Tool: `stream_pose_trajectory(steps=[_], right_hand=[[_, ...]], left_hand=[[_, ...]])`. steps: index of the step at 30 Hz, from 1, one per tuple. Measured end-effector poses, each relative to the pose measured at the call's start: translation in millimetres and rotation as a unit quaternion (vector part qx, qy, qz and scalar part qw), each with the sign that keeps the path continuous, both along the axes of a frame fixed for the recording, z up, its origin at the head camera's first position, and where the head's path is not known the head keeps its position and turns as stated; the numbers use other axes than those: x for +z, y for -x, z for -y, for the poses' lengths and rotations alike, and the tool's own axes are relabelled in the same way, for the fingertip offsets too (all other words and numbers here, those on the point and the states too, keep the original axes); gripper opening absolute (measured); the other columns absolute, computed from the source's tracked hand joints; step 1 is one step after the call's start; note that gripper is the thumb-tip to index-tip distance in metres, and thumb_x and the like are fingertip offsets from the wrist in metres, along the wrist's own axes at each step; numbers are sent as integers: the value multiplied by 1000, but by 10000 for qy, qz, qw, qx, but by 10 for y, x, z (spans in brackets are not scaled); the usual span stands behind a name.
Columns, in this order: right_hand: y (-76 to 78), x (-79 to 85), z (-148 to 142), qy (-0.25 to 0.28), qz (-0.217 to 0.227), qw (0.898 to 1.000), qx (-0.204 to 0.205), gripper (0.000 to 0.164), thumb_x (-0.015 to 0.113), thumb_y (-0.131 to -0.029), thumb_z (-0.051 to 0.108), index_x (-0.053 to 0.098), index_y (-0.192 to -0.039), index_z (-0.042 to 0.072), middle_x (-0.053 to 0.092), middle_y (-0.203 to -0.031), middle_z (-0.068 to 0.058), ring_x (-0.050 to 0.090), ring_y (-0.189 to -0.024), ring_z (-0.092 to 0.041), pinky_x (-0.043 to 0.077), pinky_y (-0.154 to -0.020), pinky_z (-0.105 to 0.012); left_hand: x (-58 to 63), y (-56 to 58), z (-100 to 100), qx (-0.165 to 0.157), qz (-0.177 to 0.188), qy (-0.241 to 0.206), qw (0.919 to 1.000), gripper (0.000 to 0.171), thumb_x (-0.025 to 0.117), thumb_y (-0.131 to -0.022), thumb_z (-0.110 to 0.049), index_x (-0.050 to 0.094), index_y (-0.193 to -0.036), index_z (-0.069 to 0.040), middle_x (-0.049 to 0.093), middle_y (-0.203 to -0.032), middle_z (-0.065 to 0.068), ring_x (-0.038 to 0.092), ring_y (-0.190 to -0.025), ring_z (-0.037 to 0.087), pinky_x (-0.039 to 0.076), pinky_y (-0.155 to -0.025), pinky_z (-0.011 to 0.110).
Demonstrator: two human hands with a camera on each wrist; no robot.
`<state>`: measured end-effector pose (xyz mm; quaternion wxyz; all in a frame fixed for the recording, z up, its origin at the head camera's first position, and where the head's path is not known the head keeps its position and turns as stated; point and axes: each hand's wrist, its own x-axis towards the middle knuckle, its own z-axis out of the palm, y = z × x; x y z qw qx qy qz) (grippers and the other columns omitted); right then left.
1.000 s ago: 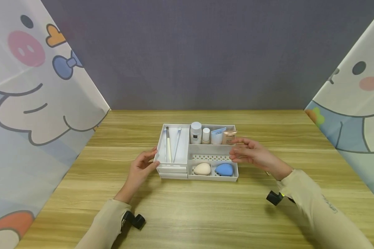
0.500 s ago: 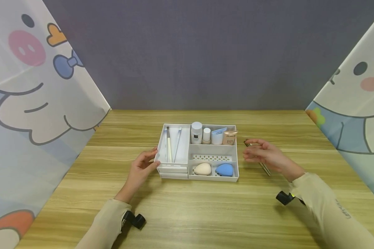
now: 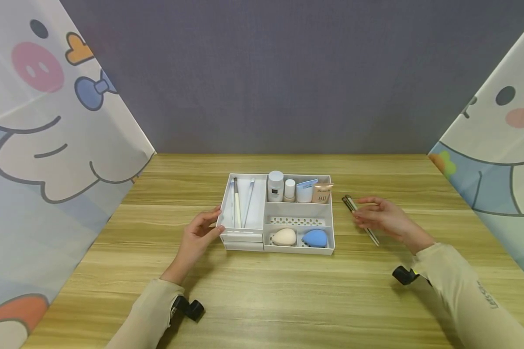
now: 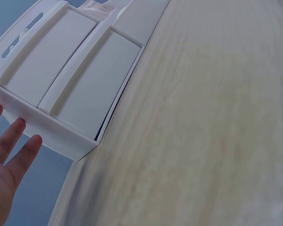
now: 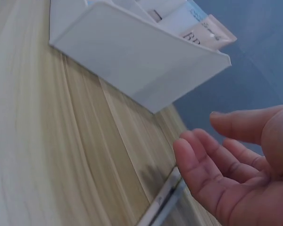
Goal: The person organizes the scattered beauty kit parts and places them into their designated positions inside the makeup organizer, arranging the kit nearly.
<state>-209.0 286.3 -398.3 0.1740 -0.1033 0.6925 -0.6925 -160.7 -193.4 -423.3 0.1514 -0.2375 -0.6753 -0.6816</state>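
Note:
A white makeup organizer (image 3: 255, 213) stands mid-table, its two drawers (image 4: 96, 80) facing front. My left hand (image 3: 198, 233) rests at its left side, thumb on the front corner and fingertips (image 4: 34, 141) against the side wall. Right of the organizer, two slim sticks (image 3: 372, 237) with dark ends, like makeup brushes, lie side by side on the table. Over them hovers my right hand (image 3: 388, 222), fingers loosely bent and the thumb (image 5: 243, 125) apart, holding nothing. In the right wrist view the sticks (image 5: 161, 202) pass partly behind its fingers.
Several brushes (image 3: 237, 208) lie in the organizer's left tray. Two white-capped bottles (image 3: 275, 186), a blue-and-white tube (image 3: 305, 192) and a beige BB tube (image 3: 321, 194) stand in its back compartment. A cream sponge (image 3: 284, 237) and a blue sponge (image 3: 315, 238) sit in front.
My right hand has moved right, from beside the BB tube to over the two sticks, which now show more fully. The left hand stays in place.

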Motion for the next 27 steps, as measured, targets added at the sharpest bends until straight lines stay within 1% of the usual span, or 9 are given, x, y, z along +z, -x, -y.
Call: stream_pose_trajectory(steps=[3,6,8,12,15,17,21,24,27], right_hand=[[8,-4,-32,-397,-76,9992,-61,54,51,-100,-6,18,-138,-23,70,-100,-6,70,-89,-15,60,-76,-29],[9,1,-50,-883,-214,9958,-122,56,52,-100,-3,18,-140,-23,68,-101,-6,69,-86,-12,60,-74,-28],[11,5,-51,-1221,-312,9919,-191,56,54,-100,-1,21,-140,-22,67,-104,-11,69,-86,-11,60,-74,-29],[18,12,-42,-1820,-442,9819,-294,56,57,-99,1,26,-140,-21,63,-111,-27,69,-85,-11,60,-73,-30],[27,5,-31,-2102,-519,9758,-299,53,57,-98,0,29,-138,-21,61,-113,-33,68,-83,-13,60,-70,-31],[36,-4,-21,-2207,-556,9733,-286,52,58,-97,-2,30,-136,-22,62,-110,-33,68,-81,-14,60,-68,-31],[43,-4,6,-2421,-596,9681,-255,55,63,-94,-2,33,-135,-23,65,-103,-29,68,-77,-17,60,-65,-32],[40,14,44,-2724,-704,9593,-247,56,67,-90,-1,37,-133,-22,67,-98,-23,67,-73,-19,60,-61,-33],[36,36,99,-3077,-941,9466,-190,57,73,-86,0,42,-129,-21,68,-92,-19,66,-69,-20,59,-56,-32]], left_hand=[[0,-1,0,0,9,3,10000,34,60,-82,25,58,-114,16,64,-129,-7,62,-114,6,54,-88,21],[-1,-1,-1,-1,24,1,10000,35,60,-82,25,59,-115,14,63,-129,-7,62,-114,6,54,-88,21],[-1,0,-2,-2,36,-1,10000,34,60,-82,25,60,-115,13,63,-130,-7,62,-114,6,54,-88,21],[2,-1,-3,12,42,7,10000,34,60,-82,24,58,-114,15,64,-130,-7,62,-114,6,54,-88,21],[6,-1,-4,4,32,14,10000,34,60,-82,25,56,-115,17,63,-129,-7,62,-114,7,54,-88,21],[7,-1,-4,-9,27,22,10000,34,60,-82,25,55,-115,18,63,-130,-7,62,-115,7,54,-88,21],[10,-4,-4,-16,61,29,10000,34,60,-82,25,55,-115,19,63,-130,-7,62,-115,8,54,-88,21],[10,-7,-3,-4,103,33,9999,34,60,-83,24,55,-116,19,63,-130,-7,62,-114,8,54,-88,21],[10,-8,-2,7,123,34,9999,34,60,-83,24,55,-116,19,63,-130,-7,62,-115,8,54,-89,21]])
